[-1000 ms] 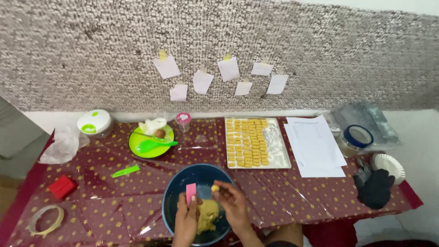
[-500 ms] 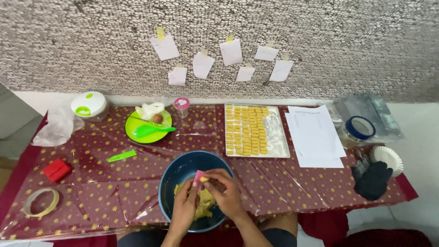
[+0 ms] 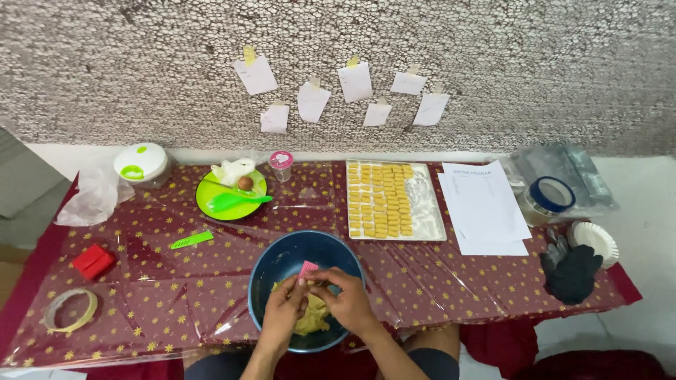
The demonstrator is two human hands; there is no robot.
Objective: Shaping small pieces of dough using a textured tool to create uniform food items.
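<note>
While both hands work over the blue bowl, the scene lays out as follows, each place told from that bowl.

Blue bowl: at the near table edge, holding a lump of yellow dough.
Left hand: over the bowl, fingers curled together on the pink mould.
Right hand: over the bowl, fingertips pinched on the same pink mould, touching the left hand.
Pink mould: a small ridged pink piece, held above the dough inside the bowl's far rim.
Paper notes: seven small white slips taped with yellow tabs on the speckled wall beyond the bowl.
White sheets: a stack of rectangular printed paper beyond the bowl to its right.
White tray: just beyond the bowl, filled mostly with rows of small yellow pieces.
Green plate: beyond the bowl to its left, holding a green scoop, a brown egg and crumpled white paper.
Small jar: clear with a pink lid, beyond the bowl, beside the plate.
White tub: round, with a green-marked lid, far left beyond the bowl.
Clear bags: far right of the bowl, around a blue-rimmed round container.
Red box: left of the bowl.
Tape roll: left of the bowl at the near edge.
</note>
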